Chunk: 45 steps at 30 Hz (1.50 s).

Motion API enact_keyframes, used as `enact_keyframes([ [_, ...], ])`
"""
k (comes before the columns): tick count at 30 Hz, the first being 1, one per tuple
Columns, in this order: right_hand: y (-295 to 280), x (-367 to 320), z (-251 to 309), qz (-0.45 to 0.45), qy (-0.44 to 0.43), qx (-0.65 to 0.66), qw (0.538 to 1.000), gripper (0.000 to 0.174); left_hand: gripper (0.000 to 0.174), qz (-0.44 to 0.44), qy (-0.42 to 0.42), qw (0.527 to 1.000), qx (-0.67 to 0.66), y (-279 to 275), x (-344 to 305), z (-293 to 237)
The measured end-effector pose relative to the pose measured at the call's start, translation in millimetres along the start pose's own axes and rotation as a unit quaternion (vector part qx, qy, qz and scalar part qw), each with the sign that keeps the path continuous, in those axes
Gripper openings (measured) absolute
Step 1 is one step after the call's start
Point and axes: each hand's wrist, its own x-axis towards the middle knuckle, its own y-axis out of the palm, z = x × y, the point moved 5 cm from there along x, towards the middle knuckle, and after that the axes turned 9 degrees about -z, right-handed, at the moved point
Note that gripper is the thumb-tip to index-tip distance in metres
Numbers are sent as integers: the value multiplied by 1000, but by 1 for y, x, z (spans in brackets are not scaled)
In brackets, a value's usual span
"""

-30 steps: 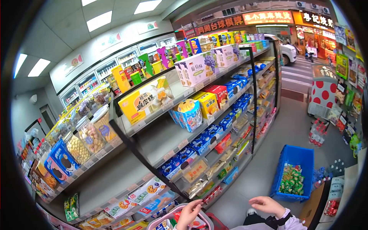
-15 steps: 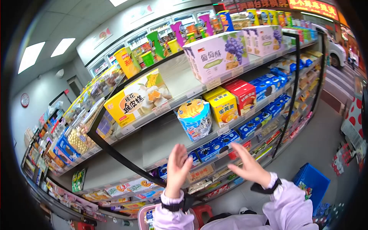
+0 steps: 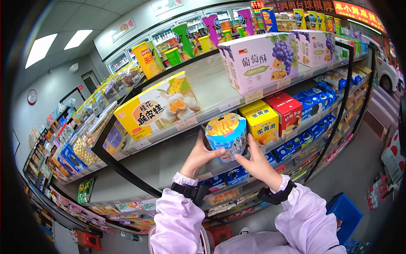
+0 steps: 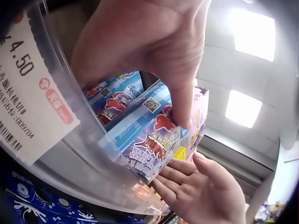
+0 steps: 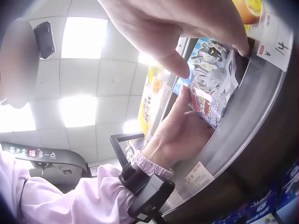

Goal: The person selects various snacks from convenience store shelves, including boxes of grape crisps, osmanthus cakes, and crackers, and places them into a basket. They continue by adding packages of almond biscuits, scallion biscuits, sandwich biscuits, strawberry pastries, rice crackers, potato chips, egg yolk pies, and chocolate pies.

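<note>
A blue snack pack (image 3: 227,133) with fries pictured on top stands at the front of the second shelf (image 3: 148,163). My left hand (image 3: 198,155) grips its left side, thumb across the front. On the other side my right hand (image 3: 259,164) holds it, thumb on the lower front and fingers along the side. The left wrist view shows the left thumb pressing the pack's printed face (image 4: 156,140), with a second blue pack (image 4: 117,95) beside it. In the right wrist view, both thumbs meet near the silver-and-blue side (image 5: 210,70).
To the right stand a yellow pie box (image 3: 259,122) and a red box (image 3: 284,112). Above are a yellow cake box (image 3: 156,106) and purple grape-biscuit boxes (image 3: 260,61). A black shelf frame (image 3: 127,167) slants at left. A blue bin (image 3: 344,216) is on the floor.
Both hands have risen from low in the view, reached forward to the shelf and taken hold of the blue snack pack. The head view has turned left and come nearer the shelves.
</note>
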Motion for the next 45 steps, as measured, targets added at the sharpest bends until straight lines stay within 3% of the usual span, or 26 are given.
enact_keyframes([
  [4, 3, 7, -7, -14, -19, 42, 999, 84, 112, 33, -33, 997, -60, 7, -3, -13],
  [7, 6, 8, -14, -6, -27, -12, 1000, 86, 108, 45, -38, 994, -88, 2, -3, -11],
  [10, 4, 13, -10, 59, -13, -12, 998, 90, 106, 58, -41, 992, -100, -8, -4, -9],
  [13, 5, 17, 2, 28, -4, -72, 997, 99, 107, 67, -51, 992, -93, -13, -5, -11],
  [18, 19, 41, -2, 2, -29, -2, 1000, 106, 109, 95, -68, 990, -75, -13, -6, -9],
  [20, 24, 52, -5, 18, -6, 129, 991, 110, 107, 107, -72, 988, -81, -10, -7, -10],
  [22, 27, 58, -13, 21, 44, 178, 983, 114, 104, 122, -85, 986, -81, -8, -8, -8],
  [25, 29, 67, -19, 63, 46, 184, 980, 119, 99, 119, -56, 991, -35, -9, -5, -3],
  [31, 26, 66, -5, 139, 44, 147, 978, 104, 98, 117, -70, 990, -34, -5, -7, -1],
  [39, 29, 65, 17, 92, -50, 110, 988, 90, 86, 53, -62, 989, -127, -17, -14, -20],
  [45, 23, 56, 12, 125, -35, 42, 991, 76, 74, 44, -106, 978, -176, -18, -33, -18],
])
